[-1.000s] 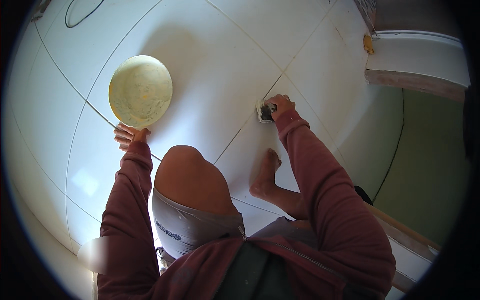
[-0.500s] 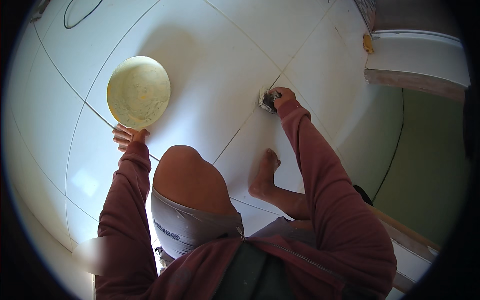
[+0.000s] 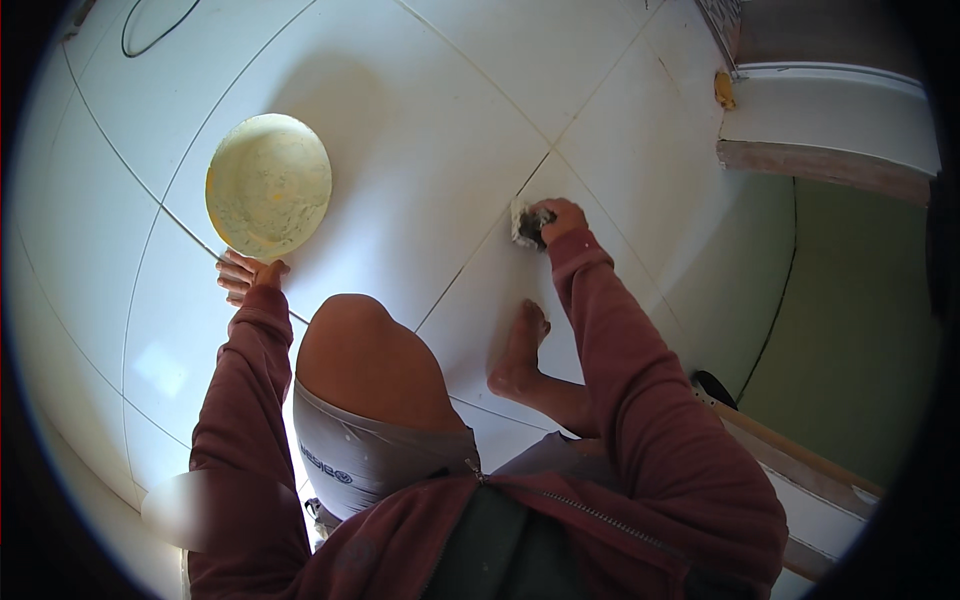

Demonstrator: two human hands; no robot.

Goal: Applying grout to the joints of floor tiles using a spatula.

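Note:
My left hand supports a round, pale yellow bowl at its near edge. The thumb lies by the rim and the other fingers reach out beneath it. Whitish paste is smeared over the bowl's inside. Over to the right, my right hand is closed around a small dark scraper with whitish paste caked on its left edge. The scraper is down at a joint between the white floor tiles. Above it the joint line looks dark; how the blade meets the floor is hidden.
My bare knee and bare foot are between my arms. A thin dark cable lies at the far left. At the right are a raised ledge with a small yellow thing and a greenish floor area.
My right hand has drawn the scraper a little toward me along the joint, uncovering a dark stretch of it. My left hand still holds the bowl; the view has shifted slightly.

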